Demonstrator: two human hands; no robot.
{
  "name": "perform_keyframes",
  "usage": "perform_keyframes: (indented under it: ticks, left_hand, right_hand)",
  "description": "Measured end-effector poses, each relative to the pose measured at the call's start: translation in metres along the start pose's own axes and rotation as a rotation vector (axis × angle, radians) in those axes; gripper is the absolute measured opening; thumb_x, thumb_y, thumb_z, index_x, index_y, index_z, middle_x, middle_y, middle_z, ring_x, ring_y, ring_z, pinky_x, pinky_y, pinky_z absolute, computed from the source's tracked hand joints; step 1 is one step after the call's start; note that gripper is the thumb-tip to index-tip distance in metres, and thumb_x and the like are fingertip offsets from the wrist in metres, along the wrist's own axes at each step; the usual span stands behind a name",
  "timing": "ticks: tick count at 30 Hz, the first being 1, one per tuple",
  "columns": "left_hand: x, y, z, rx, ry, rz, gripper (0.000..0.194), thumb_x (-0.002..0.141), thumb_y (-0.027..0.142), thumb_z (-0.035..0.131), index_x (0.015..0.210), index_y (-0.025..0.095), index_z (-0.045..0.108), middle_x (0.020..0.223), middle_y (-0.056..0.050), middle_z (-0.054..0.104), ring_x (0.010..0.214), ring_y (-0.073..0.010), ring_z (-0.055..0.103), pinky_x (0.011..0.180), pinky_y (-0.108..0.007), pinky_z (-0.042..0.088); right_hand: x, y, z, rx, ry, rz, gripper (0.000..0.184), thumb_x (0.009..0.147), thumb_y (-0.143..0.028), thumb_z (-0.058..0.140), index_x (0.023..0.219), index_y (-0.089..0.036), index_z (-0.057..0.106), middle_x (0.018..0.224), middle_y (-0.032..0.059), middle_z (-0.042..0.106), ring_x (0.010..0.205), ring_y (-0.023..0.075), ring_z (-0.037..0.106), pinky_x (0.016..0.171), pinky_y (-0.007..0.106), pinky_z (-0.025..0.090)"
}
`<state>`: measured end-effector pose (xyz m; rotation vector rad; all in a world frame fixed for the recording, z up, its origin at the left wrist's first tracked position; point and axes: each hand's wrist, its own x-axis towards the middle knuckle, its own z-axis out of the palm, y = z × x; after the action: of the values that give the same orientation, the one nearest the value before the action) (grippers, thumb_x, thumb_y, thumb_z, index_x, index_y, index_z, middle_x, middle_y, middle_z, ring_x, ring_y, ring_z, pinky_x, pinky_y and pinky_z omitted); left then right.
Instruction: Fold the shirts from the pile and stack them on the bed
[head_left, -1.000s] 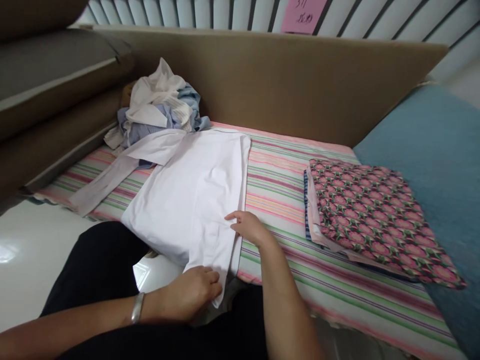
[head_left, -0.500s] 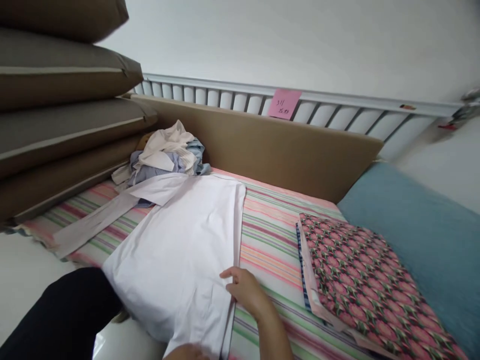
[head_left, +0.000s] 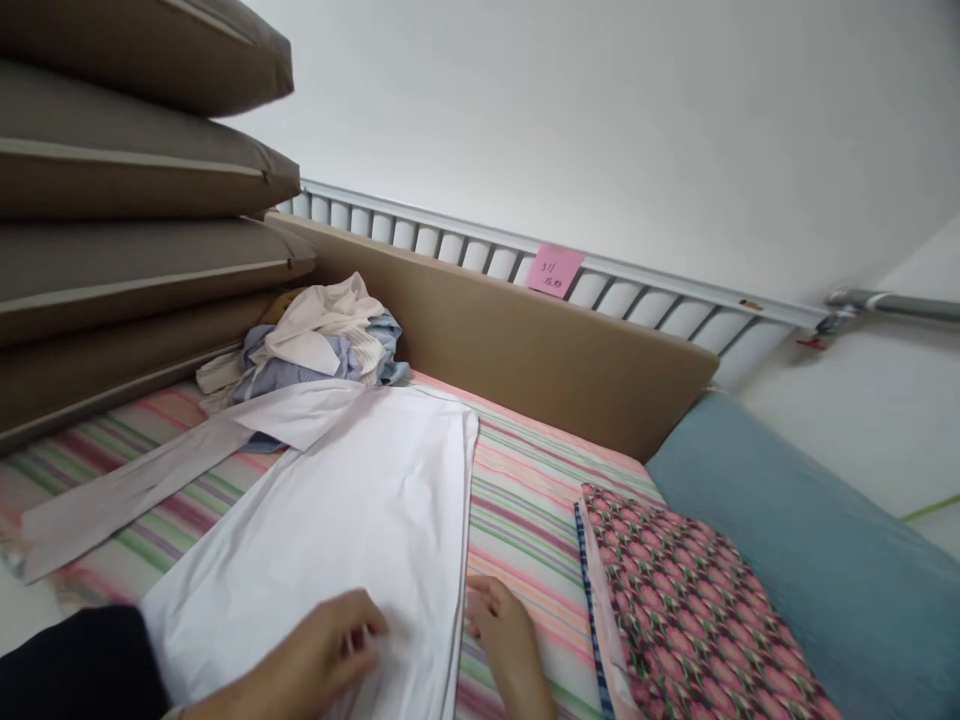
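A white shirt [head_left: 337, 520] lies spread on a striped sheet [head_left: 525, 510], one long sleeve [head_left: 135, 485] stretched out to the left. My left hand [head_left: 315, 650] rests on the shirt's near part, fingers curled and pressing the cloth. At the shirt's right edge my right hand [head_left: 502, 630] lies on the sheet, fingers bent and touching the hem. Whether either hand pinches cloth is unclear.
A heap of white and pale blue clothes [head_left: 315, 335] sits at the back left beside stacked brown cushions [head_left: 127, 240]. A folded pink patterned cloth [head_left: 690, 620] lies on the right, next to a blue cushion [head_left: 810, 560]. A tan board [head_left: 525, 340] and railing stand behind.
The view has tilted upward, showing more wall. My left hand has moved from the shirt's near hem up onto the shirt. My right hand stays at the right edge.
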<state>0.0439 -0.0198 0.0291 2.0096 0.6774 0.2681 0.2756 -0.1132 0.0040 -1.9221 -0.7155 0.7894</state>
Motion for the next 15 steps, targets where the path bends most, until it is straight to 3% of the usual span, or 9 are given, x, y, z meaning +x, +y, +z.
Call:
perform_keyframes:
  ticks: [2,4,7,10,13,15]
  left_hand:
    - [0.024,-0.013,-0.025,-0.011,0.156,-0.097,0.026,0.074,0.023,0.051,0.098,0.018,0.060,0.092,-0.004,0.062,0.076,-0.0156,0.057,0.072,-0.026,0.044]
    - [0.046,-0.028,-0.043,-0.081,0.232,-0.194,0.034,0.071,0.027,0.052,0.104,0.017,0.057,0.095,-0.006,0.061,0.072,-0.0152,0.057,0.069,-0.028,0.045]
    - [0.073,-0.047,-0.055,-0.295,0.169,-0.310,0.048,0.067,0.033,0.053,0.112,0.018,0.052,0.095,-0.006,0.057,0.064,-0.0138,0.056,0.054,-0.025,0.044]
    - [0.089,-0.059,-0.052,-0.515,0.060,-0.333,0.058,0.064,0.035,0.054,0.119,0.020,0.049,0.097,-0.006,0.054,0.058,-0.0122,0.057,0.041,-0.020,0.038]
    - [0.096,-0.066,-0.045,-0.617,-0.001,-0.324,0.060,0.060,0.033,0.060,0.119,0.021,0.053,0.107,-0.008,0.054,0.055,-0.0091,0.055,0.038,-0.019,0.036]
    - [0.098,-0.070,-0.041,-0.636,-0.007,-0.331,0.060,0.060,0.030,0.062,0.119,0.021,0.055,0.101,-0.007,0.057,0.049,-0.0069,0.051,0.036,-0.018,0.035]
  right_hand:
    - [0.015,-0.012,-0.006,0.011,0.112,-0.065,0.031,0.069,-0.040,0.051,0.087,-0.019,0.063,0.072,0.0036,0.065,0.066,0.0171,0.061,0.057,0.026,0.046]
    - [0.041,-0.031,-0.009,-0.062,0.175,-0.109,0.037,0.071,-0.044,0.048,0.092,-0.018,0.065,0.078,0.0053,0.068,0.073,0.0187,0.063,0.061,0.027,0.049]
    - [0.101,-0.069,-0.010,-0.236,0.240,-0.129,0.038,0.076,-0.044,0.044,0.093,-0.018,0.066,0.081,0.0048,0.069,0.077,0.0181,0.064,0.063,0.026,0.049]
    - [0.173,-0.103,-0.004,-0.348,0.291,-0.086,0.035,0.080,-0.044,0.044,0.085,-0.019,0.068,0.076,0.0028,0.069,0.076,0.0171,0.064,0.064,0.025,0.048]
    - [0.236,-0.122,0.006,-0.459,0.318,-0.025,0.034,0.085,-0.045,0.047,0.082,-0.017,0.066,0.076,0.0023,0.067,0.074,0.0149,0.063,0.069,0.028,0.049]
    - [0.267,-0.125,0.013,-0.522,0.321,0.013,0.032,0.086,-0.045,0.051,0.087,-0.015,0.063,0.084,0.0030,0.066,0.076,0.0136,0.062,0.073,0.031,0.050]
